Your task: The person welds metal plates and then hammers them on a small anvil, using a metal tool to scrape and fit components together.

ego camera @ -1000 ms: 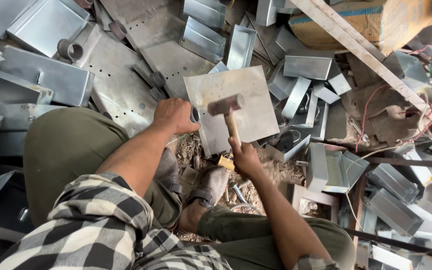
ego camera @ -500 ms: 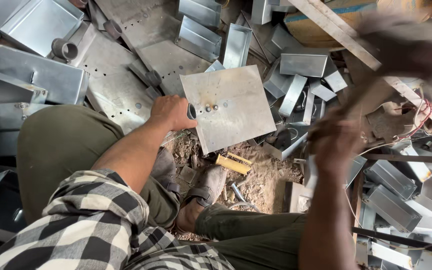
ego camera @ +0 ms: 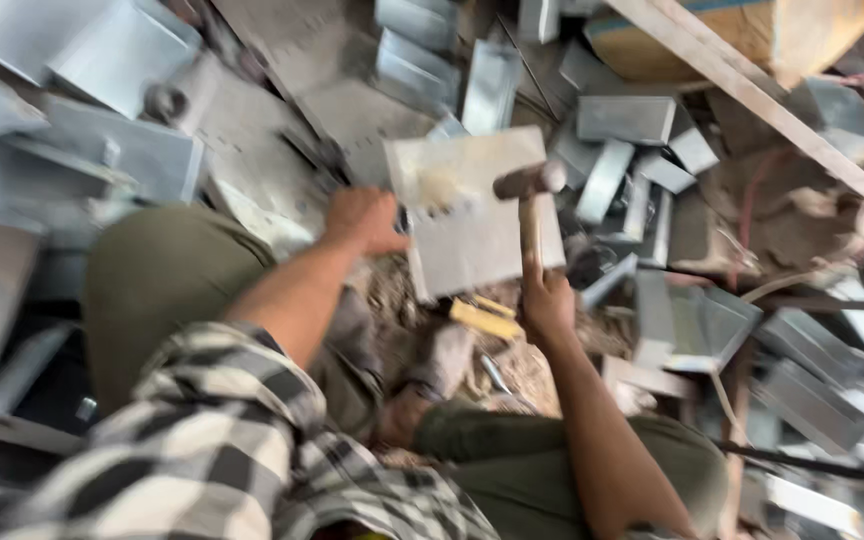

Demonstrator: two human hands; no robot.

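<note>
A square grey metal plate (ego camera: pixel 482 240) lies on the ground between my knees, blurred by motion. My left hand (ego camera: pixel 364 220) presses on the plate's left edge. My right hand (ego camera: pixel 548 305) grips the wooden handle of a hammer (ego camera: pixel 529 190), whose head is down over the plate's upper right part. A small yellow block (ego camera: pixel 485 318) lies on the dirt just below the plate, left of my right hand.
Many folded sheet-metal boxes and channels (ego camera: pixel 624 118) lie heaped all around, with larger perforated sheets (ego camera: pixel 252 120) at the upper left. A wooden plank (ego camera: pixel 752 95) runs diagonally at the upper right. My shoe (ego camera: pixel 442 365) rests on the dirt under the plate.
My right hand was raised high at the right half a second ago; it has swung down and the hammer head is now over the plate. The left hand stays on the plate's edge.
</note>
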